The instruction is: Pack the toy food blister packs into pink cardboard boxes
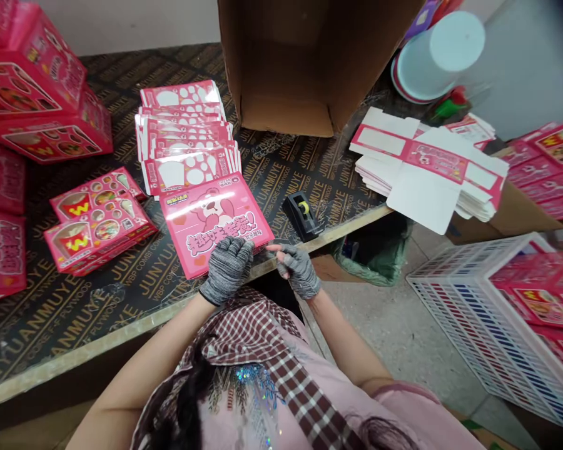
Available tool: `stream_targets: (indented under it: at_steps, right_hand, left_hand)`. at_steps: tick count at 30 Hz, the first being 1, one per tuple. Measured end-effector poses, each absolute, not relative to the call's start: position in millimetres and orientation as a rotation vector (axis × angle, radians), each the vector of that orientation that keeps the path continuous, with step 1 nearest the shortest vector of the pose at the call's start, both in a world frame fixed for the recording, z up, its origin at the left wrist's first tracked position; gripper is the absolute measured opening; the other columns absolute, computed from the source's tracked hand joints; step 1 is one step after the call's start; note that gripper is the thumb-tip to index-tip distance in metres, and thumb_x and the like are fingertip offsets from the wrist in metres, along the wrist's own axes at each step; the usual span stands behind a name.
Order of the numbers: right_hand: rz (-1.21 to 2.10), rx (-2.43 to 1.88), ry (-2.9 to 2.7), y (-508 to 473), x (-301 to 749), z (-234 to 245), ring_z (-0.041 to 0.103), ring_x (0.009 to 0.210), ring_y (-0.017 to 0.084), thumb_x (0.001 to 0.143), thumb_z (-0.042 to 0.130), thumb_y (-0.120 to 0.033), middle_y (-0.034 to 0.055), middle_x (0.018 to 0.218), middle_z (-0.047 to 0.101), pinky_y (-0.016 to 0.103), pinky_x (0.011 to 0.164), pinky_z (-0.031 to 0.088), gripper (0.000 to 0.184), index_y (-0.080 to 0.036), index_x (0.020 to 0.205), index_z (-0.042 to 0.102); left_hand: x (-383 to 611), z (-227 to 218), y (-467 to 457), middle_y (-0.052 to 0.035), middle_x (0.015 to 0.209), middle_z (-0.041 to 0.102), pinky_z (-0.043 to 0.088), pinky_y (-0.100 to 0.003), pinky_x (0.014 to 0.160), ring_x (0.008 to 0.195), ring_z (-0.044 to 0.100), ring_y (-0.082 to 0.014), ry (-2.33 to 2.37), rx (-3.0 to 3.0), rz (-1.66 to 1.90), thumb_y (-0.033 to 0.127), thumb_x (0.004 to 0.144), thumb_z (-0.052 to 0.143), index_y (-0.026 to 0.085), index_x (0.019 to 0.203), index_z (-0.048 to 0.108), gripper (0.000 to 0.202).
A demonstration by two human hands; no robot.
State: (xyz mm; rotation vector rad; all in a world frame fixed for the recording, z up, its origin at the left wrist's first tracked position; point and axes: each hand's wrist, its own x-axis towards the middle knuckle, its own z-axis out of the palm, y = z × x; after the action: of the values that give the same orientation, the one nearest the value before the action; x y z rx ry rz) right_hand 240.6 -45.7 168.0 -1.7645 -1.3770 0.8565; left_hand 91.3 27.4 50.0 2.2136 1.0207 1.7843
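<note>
Pink printed card [214,222], where does it lie?

Just in front of the left hand [227,270], and its near edge is under that grey glove. I can't tell if the hand grips it.

And the right hand [298,272]?

Apart from the left, loose, off the card's right corner. One bare finger [273,248] points at that corner.

What's behind the card?

A stack of pink sheets [187,140]
</note>
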Motion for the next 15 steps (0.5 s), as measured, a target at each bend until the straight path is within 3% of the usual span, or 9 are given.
stream_targets:
  at_steps: [3, 8, 11, 15]
  right_hand:
    - [1.05, -1.709, -1.321, -35, 225, 161, 0.026, 0.036, 0.006, 0.08, 0.067, -0.054, -0.0095, 0.04, 0.037, 0.023, 0.043, 0.018, 0.046, -0.015, 0.101, 0.077]
    - [1.093, -1.693, -1.27, -29, 235, 154, 0.027, 0.038, 0.007, 0.079, 0.066, -0.055, -0.0093, 0.039, 0.037, 0.023, 0.044, 0.02, 0.044, -0.016, 0.094, 0.076]
    - [1.04, -1.721, -1.291, -27, 237, 150, 0.029, 0.038, 0.008, 0.079, 0.065, -0.061, -0.0082, 0.039, 0.039, 0.024, 0.043, 0.022, 0.045, -0.017, 0.086, 0.074]
    - [0.772, -1.94, -1.6, -26, 238, 146, 0.037, 0.036, 0.01, 0.088, 0.052, -0.07, -0.0038, 0.036, 0.042, 0.024, 0.042, 0.031, 0.06, -0.021, 0.054, 0.059]
  left_hand:
    - [87, 46, 26, -0.011, 0.09, 0.069, 0.048, -0.036, 0.077, 0.084, 0.063, -0.0244, 0.968, 2.166, 1.805, 0.012, 0.091, 0.056, 0.016, 0.106, 0.065, 0.018]
    - [78, 52, 27, -0.011, 0.095, 0.068, 0.046, -0.036, 0.076, 0.085, 0.062, -0.0247, 0.832, 2.315, 1.625, 0.017, 0.093, 0.055, 0.018, 0.117, 0.067, 0.028]
    - [80, 62, 30, -0.0104, 0.087, 0.066, 0.042, -0.036, 0.07, 0.081, 0.059, -0.025, 0.876, 2.282, 1.529, 0.03, 0.097, 0.052, 0.019, 0.103, 0.074, 0.025]
    - [89, 72, 33, -0.009, 0.074, 0.063, 0.036, -0.036, 0.065, 0.075, 0.058, -0.0249, 0.977, 2.228, 1.443, 0.037, 0.098, 0.053, 0.02, 0.08, 0.074, 0.033]
